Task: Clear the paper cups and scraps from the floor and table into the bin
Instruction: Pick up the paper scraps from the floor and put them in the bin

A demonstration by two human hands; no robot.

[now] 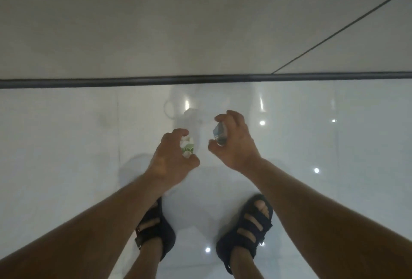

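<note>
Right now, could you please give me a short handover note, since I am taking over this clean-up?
Left hand grips a crumpled white-and-green scrap.
Right hand grips a crushed blue-grey scrap.
Both are held above the glossy floor, ahead of the sandals.
No bin or table in view.
Done: two pieces in hand.
Left: find the bin, drop both; no other litter shows here.

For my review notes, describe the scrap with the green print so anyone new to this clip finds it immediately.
Below the dark strip crossing the frame, two hands hover over the glossy white floor. The scrap sits crumpled in the left hand, white with green print; the piece in the right hand is blue-grey.
</note>
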